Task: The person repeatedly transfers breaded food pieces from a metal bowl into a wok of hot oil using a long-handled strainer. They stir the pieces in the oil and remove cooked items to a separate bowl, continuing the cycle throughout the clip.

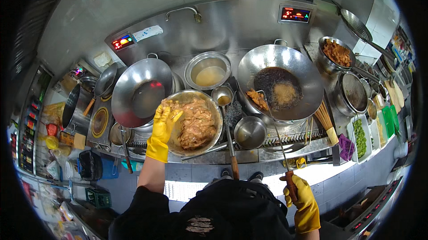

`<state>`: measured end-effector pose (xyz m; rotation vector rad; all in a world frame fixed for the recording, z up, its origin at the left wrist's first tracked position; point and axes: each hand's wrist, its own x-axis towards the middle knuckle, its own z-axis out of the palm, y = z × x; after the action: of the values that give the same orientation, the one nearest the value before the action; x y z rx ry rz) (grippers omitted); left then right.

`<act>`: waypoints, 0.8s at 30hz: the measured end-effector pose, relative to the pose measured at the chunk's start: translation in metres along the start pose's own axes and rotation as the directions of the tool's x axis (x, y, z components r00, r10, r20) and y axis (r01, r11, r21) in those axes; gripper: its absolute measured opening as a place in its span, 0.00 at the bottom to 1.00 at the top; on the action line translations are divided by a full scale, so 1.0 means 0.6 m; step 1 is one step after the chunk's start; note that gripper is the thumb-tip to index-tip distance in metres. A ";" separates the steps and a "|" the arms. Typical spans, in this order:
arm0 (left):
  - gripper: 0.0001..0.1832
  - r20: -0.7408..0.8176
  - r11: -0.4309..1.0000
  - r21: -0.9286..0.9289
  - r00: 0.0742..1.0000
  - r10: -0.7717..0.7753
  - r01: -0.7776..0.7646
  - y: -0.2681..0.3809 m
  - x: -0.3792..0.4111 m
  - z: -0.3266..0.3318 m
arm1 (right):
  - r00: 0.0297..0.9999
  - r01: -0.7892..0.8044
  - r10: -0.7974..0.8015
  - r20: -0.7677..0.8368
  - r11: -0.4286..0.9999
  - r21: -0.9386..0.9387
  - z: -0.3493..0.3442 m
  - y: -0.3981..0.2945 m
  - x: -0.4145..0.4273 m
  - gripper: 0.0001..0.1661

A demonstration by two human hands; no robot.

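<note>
My left hand (163, 133), in a yellow rubber glove, is raised over the left rim of a metal bowl (219, 123). Its fingers curl around a piece of coated raw meat (172, 104). More coated meat (197, 124) fills much of the bowl. My right hand (301, 198), also gloved in yellow, grips the wooden handle of a long metal cooking utensil (277, 133). The utensil's far end reaches into the right wok (309, 83), beside browned fried pieces (257, 99). Dark oil (267, 76) lies in that wok, with a patch of pale foam or crumbs on it.
A second wok (125, 86) stands left of the bowl. A pot of cloudy liquid (209, 76), a ladle (230, 139) and a small metal pan (250, 133) sit between the woks. At right are a bamboo brush (326, 119), a bowl of fried food (337, 54) and chopped greens (358, 138).
</note>
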<state>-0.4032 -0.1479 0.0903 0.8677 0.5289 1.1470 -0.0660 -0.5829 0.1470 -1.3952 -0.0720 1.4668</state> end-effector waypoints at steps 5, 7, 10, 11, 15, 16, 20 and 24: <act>0.14 -0.060 0.950 -0.283 0.986 -0.154 0.131 -0.083 0.032 -0.094 | 1.000 -0.016 0.016 0.021 1.000 -0.005 0.001 -0.004 0.004 0.34; 0.14 -0.270 0.969 -0.205 0.943 -0.193 0.140 -0.126 0.014 -0.042 | 0.999 -0.034 0.034 -0.012 0.999 0.002 -0.005 -0.001 0.005 0.34; 0.12 -0.341 0.959 0.018 0.903 -0.260 0.283 -0.139 0.000 -0.035 | 1.000 -0.018 0.018 -0.009 1.000 -0.007 0.004 -0.007 -0.003 0.34; 0.12 -0.366 0.959 0.065 0.900 -0.236 0.278 -0.144 -0.003 -0.029 | 1.000 -0.020 0.020 -0.013 1.000 -0.006 0.005 -0.007 -0.006 0.34; 0.15 -0.479 0.888 0.317 0.864 -0.154 0.334 -0.157 -0.003 -0.065 | 1.000 0.003 -0.003 0.015 1.000 -0.004 0.007 0.002 -0.003 0.34; 0.17 -0.520 0.852 0.352 0.837 -0.167 0.389 -0.144 -0.003 -0.045 | 1.000 -0.003 0.002 0.011 1.000 0.016 0.004 0.006 -0.002 0.34; 0.23 -0.564 0.735 0.351 0.758 -0.328 0.580 -0.150 -0.001 -0.123 | 1.000 -0.009 0.009 0.013 1.000 0.022 0.003 0.012 -0.001 0.33; 0.21 -0.436 0.719 0.298 0.760 -0.482 0.627 -0.152 -0.018 -0.164 | 0.999 0.002 -0.004 0.043 0.999 0.040 0.002 0.013 -0.001 0.34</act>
<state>-0.4299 -0.1406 -0.0417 0.7982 1.2768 0.5975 -0.0719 -0.5860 0.1427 -1.3311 -0.0713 1.4885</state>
